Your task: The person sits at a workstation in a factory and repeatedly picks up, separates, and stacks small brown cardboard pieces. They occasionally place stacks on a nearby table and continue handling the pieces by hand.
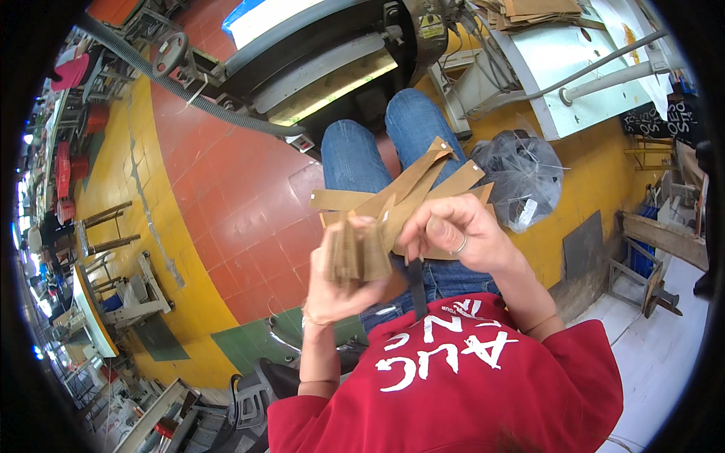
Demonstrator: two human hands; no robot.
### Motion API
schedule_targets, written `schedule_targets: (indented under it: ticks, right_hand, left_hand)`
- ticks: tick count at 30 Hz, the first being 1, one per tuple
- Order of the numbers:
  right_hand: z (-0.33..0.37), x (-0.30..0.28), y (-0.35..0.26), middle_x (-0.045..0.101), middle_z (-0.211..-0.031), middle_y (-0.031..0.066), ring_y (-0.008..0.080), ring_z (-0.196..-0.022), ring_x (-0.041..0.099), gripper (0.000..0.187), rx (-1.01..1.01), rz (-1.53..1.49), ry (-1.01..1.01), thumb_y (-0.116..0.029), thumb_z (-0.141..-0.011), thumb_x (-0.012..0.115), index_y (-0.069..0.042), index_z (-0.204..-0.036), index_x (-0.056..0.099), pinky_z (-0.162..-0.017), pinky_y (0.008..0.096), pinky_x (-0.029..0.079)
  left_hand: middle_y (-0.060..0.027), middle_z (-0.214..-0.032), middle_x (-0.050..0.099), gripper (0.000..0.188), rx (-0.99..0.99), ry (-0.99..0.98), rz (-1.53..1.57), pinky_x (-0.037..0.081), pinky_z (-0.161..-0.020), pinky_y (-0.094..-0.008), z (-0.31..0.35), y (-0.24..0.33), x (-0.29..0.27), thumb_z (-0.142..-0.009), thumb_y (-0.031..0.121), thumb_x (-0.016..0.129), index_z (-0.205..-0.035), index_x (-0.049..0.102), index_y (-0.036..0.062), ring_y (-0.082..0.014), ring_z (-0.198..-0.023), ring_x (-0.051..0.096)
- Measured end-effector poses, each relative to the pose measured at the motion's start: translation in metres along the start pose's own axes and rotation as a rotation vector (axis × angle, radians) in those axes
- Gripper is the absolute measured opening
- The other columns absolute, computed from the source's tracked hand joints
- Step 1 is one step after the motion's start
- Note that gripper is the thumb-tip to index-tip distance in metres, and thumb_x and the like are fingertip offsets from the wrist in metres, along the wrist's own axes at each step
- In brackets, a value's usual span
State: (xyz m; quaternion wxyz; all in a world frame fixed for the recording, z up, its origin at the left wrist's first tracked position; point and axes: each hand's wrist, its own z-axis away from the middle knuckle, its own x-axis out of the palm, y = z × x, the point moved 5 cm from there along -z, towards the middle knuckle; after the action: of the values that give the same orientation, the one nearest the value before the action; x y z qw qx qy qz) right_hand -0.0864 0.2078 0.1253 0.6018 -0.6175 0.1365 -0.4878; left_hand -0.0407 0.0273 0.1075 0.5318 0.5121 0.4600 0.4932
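My left hand (332, 291) is wrapped round a thick bundle of tan strips (355, 253), smeared by motion; they look like leather or card, I cannot tell which. Close on its right is my right hand (464, 230), a ring on one finger, the fingers curled in; whether they pinch anything is hidden. Loose tan strips (411, 185) lie crossed over one another on my jeans-clad thighs (355, 151), some with small white marks. A dark strap (416, 291) hangs just below my right fingertips.
A machine (317, 83) with a lit yellowish edge stands just beyond my knees. Right of my legs sits a clear plastic bag (521, 177) of dark items. A pale table (566, 83) carries brown sheets (540, 9). A grey hose (189, 94) runs across the upper left.
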Motion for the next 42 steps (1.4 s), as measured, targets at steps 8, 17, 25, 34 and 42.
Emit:
schedule_targets:
  ticks: [8,17,25,34,42]
  right_hand:
    - [-0.014,-0.088,0.017,0.054,-0.118,0.0140,0.0302,-0.112,0.051,0.042,-0.112,1.372,0.565,-0.020,-0.080,0.071,-0.010,-0.119,0.060,-0.095,0.0414,0.042]
    - [-0.006,-0.095,0.043,0.058,-0.122,0.0084,0.0289,-0.115,0.051,0.025,-0.404,1.534,0.446,-0.003,-0.067,0.070,-0.009,-0.091,0.071,-0.096,0.0404,0.042]
    - [0.039,-0.086,0.056,0.069,-0.094,0.0077,0.0154,-0.078,0.065,0.021,0.298,1.033,0.428,-0.008,-0.081,0.069,-0.002,-0.101,0.067,-0.070,0.0289,0.051]
    - [0.036,-0.077,0.091,0.068,-0.096,0.0057,0.0090,-0.080,0.064,0.029,0.350,0.105,0.370,-0.014,-0.093,0.060,0.005,-0.115,0.061,-0.071,0.0241,0.053]
    - [0.022,-0.044,0.058,0.069,-0.098,0.0082,0.0107,-0.081,0.064,0.024,0.118,-0.031,0.394,-0.011,-0.091,0.061,0.004,-0.110,0.063,-0.069,0.0255,0.054]
  left_hand:
    - [-0.0222,-0.086,0.060,0.040,-0.157,-0.111,1.160,0.049,-0.057,-0.0352,0.015,-0.034,-0.029,-0.071,0.030,0.060,-0.097,0.050,0.0014,-0.0308,-0.067,0.061]
    - [-0.0043,-0.070,0.047,0.040,-0.033,0.014,1.366,0.041,-0.056,-0.0308,0.027,-0.045,-0.050,-0.076,0.022,0.062,-0.109,0.046,0.0068,-0.0146,-0.061,0.046]
    - [-0.0068,-0.083,0.047,0.034,-0.137,0.132,1.180,0.043,-0.063,-0.0303,0.020,-0.059,-0.047,-0.082,0.024,0.062,-0.108,0.044,0.0093,-0.0146,-0.069,0.047]
    - [-0.0111,-0.103,0.052,0.029,-0.278,0.181,1.032,0.044,-0.064,-0.0297,0.018,-0.068,-0.030,-0.092,0.029,0.055,-0.111,0.048,0.0083,-0.0166,-0.078,0.047]
    - [-0.0166,-0.118,0.055,0.029,-0.334,0.228,1.019,0.048,-0.068,-0.0315,0.017,-0.077,-0.025,-0.094,0.031,0.057,-0.113,0.050,0.0101,-0.0169,-0.088,0.053]
